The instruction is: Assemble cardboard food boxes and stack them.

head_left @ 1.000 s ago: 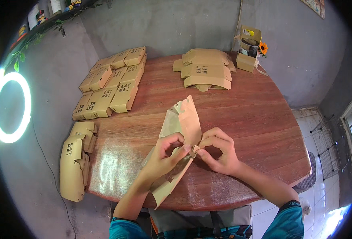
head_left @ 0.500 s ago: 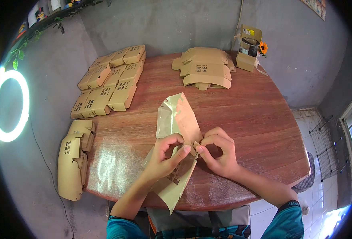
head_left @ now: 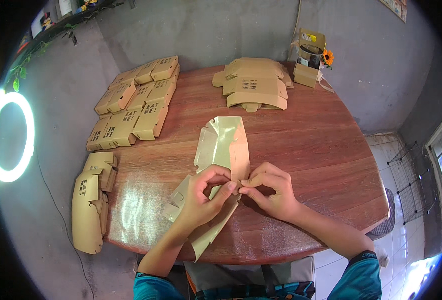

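Observation:
A partly folded cardboard box [head_left: 222, 145], brown with a shiny inner face, stands at an angle over the near middle of the table. My left hand [head_left: 207, 192] pinches its right side, thumb and fingers on the card near the fold. Close beside it, my right hand [head_left: 271, 190] pinches a small flap on the same edge, fingertips almost meeting those of the left. A lower panel of the box slants toward me under my left wrist, and another flap sticks out to the left of it. The fingers hide the exact joint of the flap.
Several folded boxes [head_left: 133, 107] are stacked at the back left of the brown wooden table [head_left: 311, 150]. Flat box blanks [head_left: 256, 85] lie at the back, more blanks [head_left: 87, 210] at the left edge. A box with a tape roll [head_left: 310, 57] stands back right, beside an orange flower [head_left: 327, 57].
The box has turned a little, showing more of its shiny inside. My right fingers have moved slightly left and closed in on the flap by the left thumb.

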{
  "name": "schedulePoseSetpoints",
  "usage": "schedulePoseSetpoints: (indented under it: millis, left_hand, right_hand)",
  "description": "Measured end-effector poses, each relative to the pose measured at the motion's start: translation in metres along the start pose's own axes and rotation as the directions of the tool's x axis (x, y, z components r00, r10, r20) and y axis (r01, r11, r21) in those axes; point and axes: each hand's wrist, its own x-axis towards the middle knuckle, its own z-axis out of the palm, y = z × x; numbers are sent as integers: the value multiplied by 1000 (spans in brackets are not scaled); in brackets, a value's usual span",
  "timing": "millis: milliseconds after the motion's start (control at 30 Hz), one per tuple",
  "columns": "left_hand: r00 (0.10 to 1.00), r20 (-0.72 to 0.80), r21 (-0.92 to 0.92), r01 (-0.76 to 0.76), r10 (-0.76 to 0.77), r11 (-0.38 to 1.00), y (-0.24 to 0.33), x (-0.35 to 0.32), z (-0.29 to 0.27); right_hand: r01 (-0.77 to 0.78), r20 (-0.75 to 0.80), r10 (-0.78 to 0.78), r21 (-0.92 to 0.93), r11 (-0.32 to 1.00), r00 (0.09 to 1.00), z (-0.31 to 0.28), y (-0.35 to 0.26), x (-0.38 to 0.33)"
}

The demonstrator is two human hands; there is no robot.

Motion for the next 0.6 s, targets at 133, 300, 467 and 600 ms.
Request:
schedulePoseSetpoints:
  millis: [133, 300, 467, 600]
  left_hand:
    - [998, -58, 15, -9, 10, 1000, -3, -1, 0]
    - [997, -68, -134, 37, -46, 990, -3, -4, 1]
    - [994, -68, -156, 78, -89, 985, -4, -3, 1]
    - [999, 1, -123, 42, -42, 992, -10, -2, -2]
  right_hand:
    - [43, 68, -37, -93, 995, 997, -6, -1, 4]
    - [190, 126, -168, -184, 964, 978, -11, -8, 13]
    - [258, 191, -219, -216, 942, 957, -15, -8, 16]
    - [327, 254, -267, -236, 915, 930, -18, -4, 14]
